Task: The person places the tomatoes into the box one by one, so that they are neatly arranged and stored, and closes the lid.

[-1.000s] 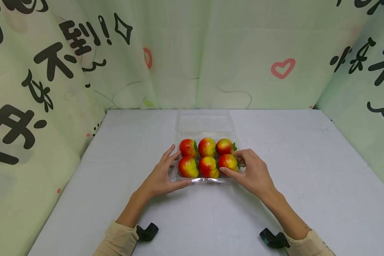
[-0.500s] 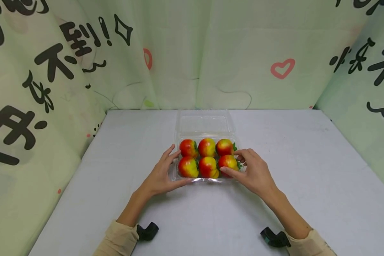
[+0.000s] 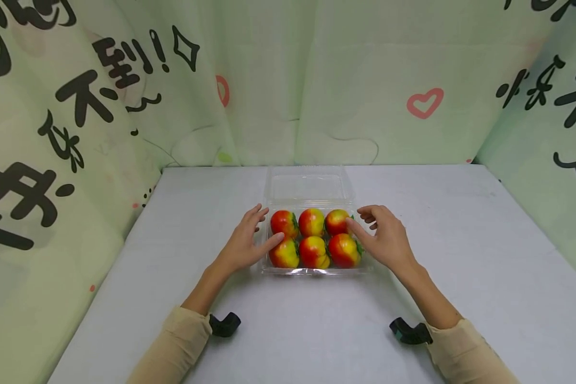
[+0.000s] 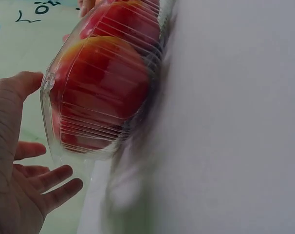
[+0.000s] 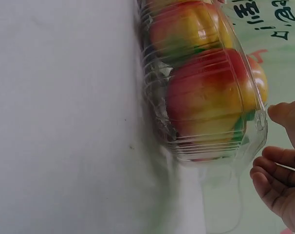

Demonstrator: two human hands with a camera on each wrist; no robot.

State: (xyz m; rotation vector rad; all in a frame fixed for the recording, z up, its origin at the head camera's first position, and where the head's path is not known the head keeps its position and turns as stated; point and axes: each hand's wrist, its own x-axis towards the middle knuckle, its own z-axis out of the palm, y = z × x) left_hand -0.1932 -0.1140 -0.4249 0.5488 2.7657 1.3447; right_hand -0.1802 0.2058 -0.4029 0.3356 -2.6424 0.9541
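A clear plastic clamshell box (image 3: 314, 272) sits on the table, its lid (image 3: 309, 186) laid back towards the curtain. Inside are several round red-and-yellow fruits in two rows, some with green leaves showing; their exact kind is not clear. At the box's left side is my left hand (image 3: 242, 244), fingers spread, its thumb overlapping the front left fruit (image 3: 285, 255) in the head view. The left wrist view has that thumb (image 4: 27, 84) right at the box's rim. Beside the right wall my right hand (image 3: 389, 242) holds nothing, fingers loosely bent, thumb tip close to the back right fruit (image 3: 337, 222).
A white table (image 3: 461, 256) surrounds the box. Pale green curtains (image 3: 365, 80) with dark lettering and red hearts stand behind it and along both sides. Black wrist-camera mounts (image 3: 224, 324) stick out at both beige cuffs.
Both hands have come away from the box's front corners and moved up its sides. The right hand has let go of the front right fruit. The fruits stay in place.
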